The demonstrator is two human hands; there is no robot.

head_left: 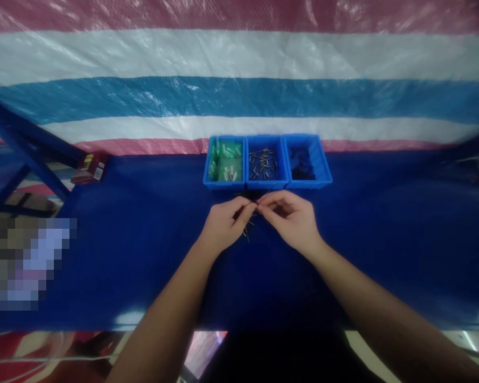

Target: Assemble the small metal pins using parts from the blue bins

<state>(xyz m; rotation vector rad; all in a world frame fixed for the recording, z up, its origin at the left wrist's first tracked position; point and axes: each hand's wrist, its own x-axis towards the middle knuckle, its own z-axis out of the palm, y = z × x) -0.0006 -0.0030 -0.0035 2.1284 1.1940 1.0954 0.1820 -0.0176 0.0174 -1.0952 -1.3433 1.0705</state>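
Observation:
Just in front of the bins, my left hand (229, 219) and my right hand (291, 218) meet with thumb and fingers pinched together. Whatever sits between the fingertips is too small to make out. Thin brass-coloured pins (246, 232) lie on the blue table beneath and beside my left hand, partly hidden by it. Behind the hands stand three blue bins in a row. The left bin (225, 186) holds small whitish pieces in green bags, and the middle bin (266, 185) has many loose metal pins. Dark small parts fill some of the right bin (321, 167).
The blue table (395, 239) stretches to both sides. A red box (91, 167) sits at its back left corner, near a blue metal frame (27, 149). A striped plastic sheet (239, 58) hangs behind the table. Part of the left side is pixelated.

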